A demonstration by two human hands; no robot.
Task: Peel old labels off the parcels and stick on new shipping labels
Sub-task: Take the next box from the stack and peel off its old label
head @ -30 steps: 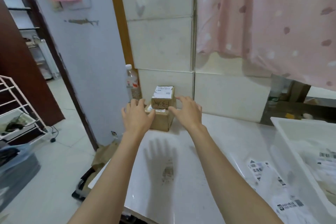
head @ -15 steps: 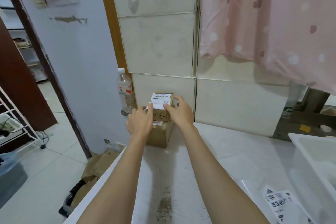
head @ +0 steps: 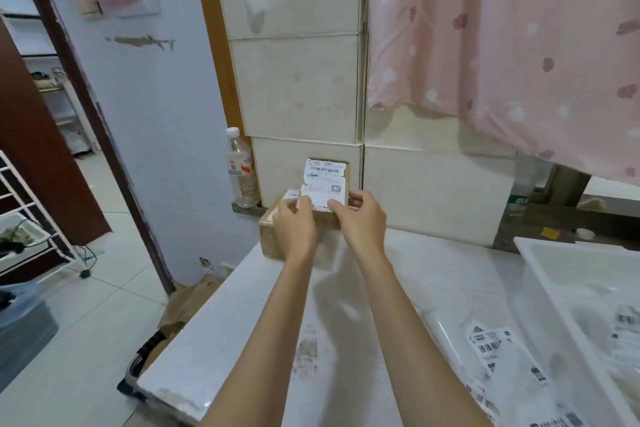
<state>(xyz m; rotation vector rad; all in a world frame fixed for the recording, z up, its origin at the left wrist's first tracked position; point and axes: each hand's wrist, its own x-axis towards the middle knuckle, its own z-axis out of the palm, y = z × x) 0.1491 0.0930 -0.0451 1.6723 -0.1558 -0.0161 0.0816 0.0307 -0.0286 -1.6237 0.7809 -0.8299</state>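
Parcels sit stacked at the far left corner of the tabletop (head: 242, 329), against the tiled wall: a small box (head: 330, 184) with a torn white label (head: 323, 184) on top of a larger box (head: 268, 236). Both hands grip the small box from either side, left hand (head: 294, 229) and right hand (head: 363, 222), fingers curled onto its near top edge.

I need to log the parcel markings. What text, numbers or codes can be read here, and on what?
Top box label: barcode and QR code show; print too small to read.
Lower box label: partly hidden by the left hand; unreadable.
Bottle label: red and white, blurred.
Loose labels on the table: barcodes, text unreadable.
Labels in the tub: blurred.
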